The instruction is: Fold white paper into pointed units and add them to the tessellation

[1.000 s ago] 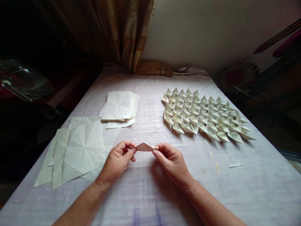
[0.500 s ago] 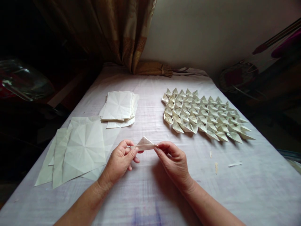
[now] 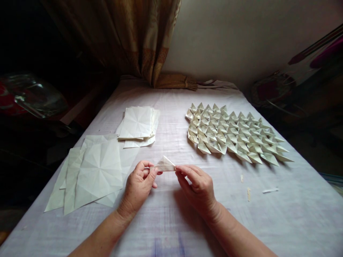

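A small folded white paper triangle (image 3: 165,164) hangs just above the cloth between my two hands. My left hand (image 3: 138,187) pinches its left end with thumb and fingers closed. The right end is pinched by the fingertips of my right hand (image 3: 197,188). Behind and to the right lie several finished folded paper pieces (image 3: 230,134) in tight rows. To the left are creased flat sheets (image 3: 98,170), and behind them a neat stack of creased sheets (image 3: 138,124).
A pale cloth covers the table (image 3: 268,221). Small paper scraps (image 3: 270,190) lie on it at the right. A brown curtain (image 3: 150,39) hangs at the far edge. A clear plastic object (image 3: 34,96) sits off the table at the left, dark clutter at the right.
The folded piece has tipped up from a flat sliver to show its triangular face. Both hands have drawn slightly closer together, and the view has shifted a little downward.
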Demonstrator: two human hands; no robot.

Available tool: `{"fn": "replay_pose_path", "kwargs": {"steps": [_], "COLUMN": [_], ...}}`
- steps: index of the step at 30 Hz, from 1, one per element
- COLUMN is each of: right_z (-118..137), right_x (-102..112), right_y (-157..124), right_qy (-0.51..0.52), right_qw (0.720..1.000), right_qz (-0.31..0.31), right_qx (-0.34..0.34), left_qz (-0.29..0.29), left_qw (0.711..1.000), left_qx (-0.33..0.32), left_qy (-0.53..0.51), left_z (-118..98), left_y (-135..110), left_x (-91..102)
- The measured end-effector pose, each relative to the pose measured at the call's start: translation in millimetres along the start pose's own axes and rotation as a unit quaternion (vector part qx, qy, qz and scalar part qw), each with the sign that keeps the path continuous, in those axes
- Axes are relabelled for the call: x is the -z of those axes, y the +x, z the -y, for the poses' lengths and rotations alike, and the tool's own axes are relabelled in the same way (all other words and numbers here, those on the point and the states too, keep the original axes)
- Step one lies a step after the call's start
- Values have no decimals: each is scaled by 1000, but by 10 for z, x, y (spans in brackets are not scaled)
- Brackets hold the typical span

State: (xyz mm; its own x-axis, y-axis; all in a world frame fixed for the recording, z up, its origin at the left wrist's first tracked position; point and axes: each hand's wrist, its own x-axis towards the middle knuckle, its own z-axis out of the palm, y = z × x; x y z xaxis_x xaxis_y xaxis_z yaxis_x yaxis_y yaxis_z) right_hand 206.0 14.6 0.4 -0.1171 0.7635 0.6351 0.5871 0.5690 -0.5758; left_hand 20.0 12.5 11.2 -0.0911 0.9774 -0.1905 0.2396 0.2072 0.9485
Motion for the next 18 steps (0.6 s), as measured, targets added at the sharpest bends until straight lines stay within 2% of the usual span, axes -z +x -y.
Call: {"fn": "replay_pose_path", "kwargs": {"steps": [4, 8, 14, 18], "right_z": [-28, -58, -60, -50], "right_x": [7, 31, 37, 30], "right_y": [10, 11, -7, -6], "right_qy": [-37, -73, -73, -78], "right_qw": [998, 995, 995, 996], "right_qz": [3, 17, 47, 48], "right_qx": [44, 61, 43, 21], "left_qz": [-5, -6, -37, -8], "left_qw": [1000, 996, 975, 963], "left_qx": [-17, -55, -163, -233], "left_qy": [24, 69, 143, 137], "left_z": [24, 49, 82, 78], "left_y": [-3, -7, -15, -10], "left_x": [6, 44, 121, 125]}}
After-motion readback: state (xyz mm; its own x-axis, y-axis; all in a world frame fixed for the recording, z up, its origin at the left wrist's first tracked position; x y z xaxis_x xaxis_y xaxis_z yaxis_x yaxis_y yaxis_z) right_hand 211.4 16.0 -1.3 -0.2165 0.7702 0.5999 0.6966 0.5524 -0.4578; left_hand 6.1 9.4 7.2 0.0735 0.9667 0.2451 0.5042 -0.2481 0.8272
